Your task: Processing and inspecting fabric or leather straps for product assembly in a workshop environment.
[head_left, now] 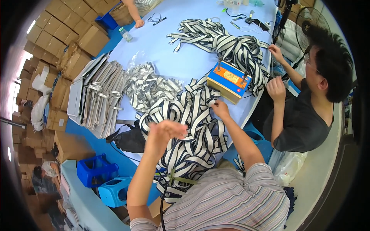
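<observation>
A big heap of black-and-white striped webbing straps (189, 115) lies on the table in front of me and spills over its near edge toward my lap. My right hand (220, 109) is at the heap's right side, fingers pinched on the end of one strap. Above the heap's left part is my left hand (169, 131), slightly blurred, with its fingers stretched to the right and nothing visible in them. Just beyond my right hand stands a box with a blue and orange top (230, 77) and two upright metal posts.
Left of the heap lie small plastic-wrapped pieces (148, 84) and a stack of grey-white folded bundles (100, 96). More striped straps (235, 48) lie farther back. At right sits a co-worker (308, 104), one hand at those straps. Blue stools (96, 169) stand at lower left.
</observation>
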Motion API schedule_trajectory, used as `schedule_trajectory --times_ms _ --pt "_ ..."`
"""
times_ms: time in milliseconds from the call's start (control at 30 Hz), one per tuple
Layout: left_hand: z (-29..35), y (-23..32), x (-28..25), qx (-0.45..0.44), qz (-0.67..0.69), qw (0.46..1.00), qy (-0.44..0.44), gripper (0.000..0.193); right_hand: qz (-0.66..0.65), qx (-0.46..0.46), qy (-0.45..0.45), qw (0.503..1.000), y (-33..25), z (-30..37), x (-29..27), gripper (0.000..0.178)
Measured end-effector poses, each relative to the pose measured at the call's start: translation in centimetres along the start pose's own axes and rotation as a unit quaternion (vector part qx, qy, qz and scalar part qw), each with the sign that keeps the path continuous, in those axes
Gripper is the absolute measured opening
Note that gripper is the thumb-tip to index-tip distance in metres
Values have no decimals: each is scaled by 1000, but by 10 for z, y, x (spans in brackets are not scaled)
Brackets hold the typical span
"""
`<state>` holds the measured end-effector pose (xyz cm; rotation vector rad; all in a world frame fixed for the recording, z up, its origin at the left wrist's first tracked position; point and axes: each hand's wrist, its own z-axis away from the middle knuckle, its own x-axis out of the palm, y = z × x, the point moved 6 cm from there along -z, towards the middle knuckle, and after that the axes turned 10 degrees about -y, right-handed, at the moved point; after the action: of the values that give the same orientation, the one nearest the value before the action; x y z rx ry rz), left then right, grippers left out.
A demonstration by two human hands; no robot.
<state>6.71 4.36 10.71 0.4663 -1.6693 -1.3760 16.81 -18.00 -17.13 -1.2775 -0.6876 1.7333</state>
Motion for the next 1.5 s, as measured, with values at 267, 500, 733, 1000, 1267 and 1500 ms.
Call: schedule_trajectory --times_ms 267,500,733,1000,1267,1500 --pt "-75 -131 -47 -139 -464 873 65 41 -100 -85 32 991 -16 23 -20 18" --pt "-89 -169 -69 -264 -503 816 102 44 -282 -130 16 951 -25 36 -38 12" --pt "-47 -127 -40 -142 -189 969 69 31 -446 32 -89 890 -45 60 -46 10" --pt "5 -77 -6 -54 -208 977 7 41 -454 52 -346 819 -88 104 -17 29" --pt "23 -66 5 -68 -190 979 19 42 -463 136 -394 783 -85 145 22 34" --pt "33 -68 45 -133 -293 937 -134 49 -568 44 -334 751 -112 150 9 25"
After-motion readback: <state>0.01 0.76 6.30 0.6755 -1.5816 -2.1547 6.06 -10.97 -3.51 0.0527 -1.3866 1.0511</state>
